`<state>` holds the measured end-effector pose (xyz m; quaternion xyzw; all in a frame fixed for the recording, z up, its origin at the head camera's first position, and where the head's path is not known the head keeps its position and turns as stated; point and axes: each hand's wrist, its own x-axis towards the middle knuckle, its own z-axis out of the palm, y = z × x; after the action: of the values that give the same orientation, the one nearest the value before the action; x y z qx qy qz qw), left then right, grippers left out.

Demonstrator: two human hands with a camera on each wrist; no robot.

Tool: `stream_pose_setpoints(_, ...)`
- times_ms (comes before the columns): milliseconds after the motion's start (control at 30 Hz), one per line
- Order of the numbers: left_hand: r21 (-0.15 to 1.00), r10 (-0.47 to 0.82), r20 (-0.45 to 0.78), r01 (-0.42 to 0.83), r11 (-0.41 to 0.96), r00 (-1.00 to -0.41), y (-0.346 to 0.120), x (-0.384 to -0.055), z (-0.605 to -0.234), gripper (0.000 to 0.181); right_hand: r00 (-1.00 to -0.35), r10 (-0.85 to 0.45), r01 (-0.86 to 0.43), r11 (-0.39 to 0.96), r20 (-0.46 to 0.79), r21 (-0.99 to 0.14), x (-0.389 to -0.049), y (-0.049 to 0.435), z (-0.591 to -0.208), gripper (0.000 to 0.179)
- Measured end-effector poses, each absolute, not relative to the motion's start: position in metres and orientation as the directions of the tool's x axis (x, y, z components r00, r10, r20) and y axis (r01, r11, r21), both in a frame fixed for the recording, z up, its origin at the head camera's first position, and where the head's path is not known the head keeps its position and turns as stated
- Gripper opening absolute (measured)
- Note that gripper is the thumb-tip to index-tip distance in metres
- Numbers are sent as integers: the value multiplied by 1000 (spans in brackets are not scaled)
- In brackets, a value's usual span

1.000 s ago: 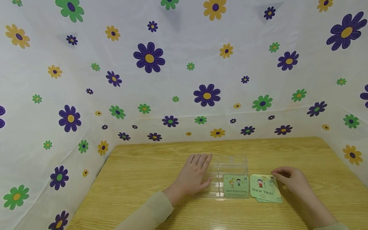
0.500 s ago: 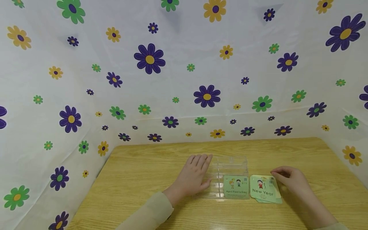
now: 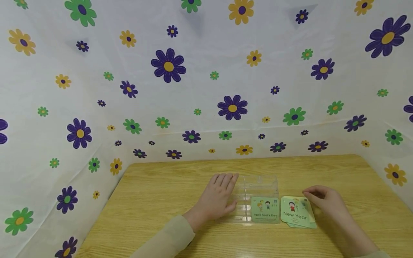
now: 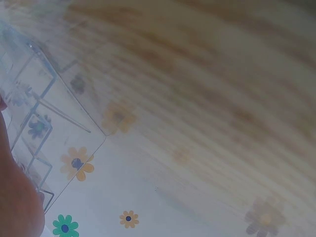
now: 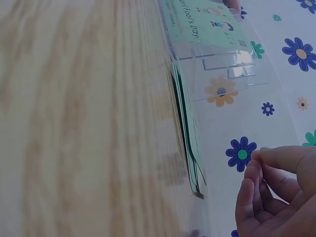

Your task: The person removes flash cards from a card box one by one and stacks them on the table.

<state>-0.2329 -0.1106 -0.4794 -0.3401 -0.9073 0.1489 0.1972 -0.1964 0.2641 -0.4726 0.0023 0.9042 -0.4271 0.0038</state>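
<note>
In the head view my left hand (image 3: 216,197) rests over the left side of a clear plastic card holder (image 3: 261,190), its fingers extended. An "April Fool's Day" card (image 3: 265,209) stands in the holder's front right part. Right beside it, a small stack of green cards has a "New Year" card (image 3: 295,210) on top. My right hand (image 3: 329,202) hovers by the stack's upper right corner. In the right wrist view its thumb and fingertips (image 5: 256,158) meet with no card visible between them, apart from the card stack (image 5: 186,133).
Everything lies on a wood-grain table (image 3: 161,193). A white sheet (image 3: 200,46) printed with flowers encloses the back and both sides. In the left wrist view the holder (image 4: 49,98) shows only at the left edge.
My right hand has shifted very slightly left and up near the card stack. The left hand, the holder and the cards look the same.
</note>
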Motion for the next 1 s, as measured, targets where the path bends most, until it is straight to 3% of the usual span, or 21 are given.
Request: stream_pose_setpoints(1000, -402, 678, 253, 562, 723, -690, -110, -233, -478, 86, -999, -38, -29, 536, 10, -843, -188, 248, -461, 28)
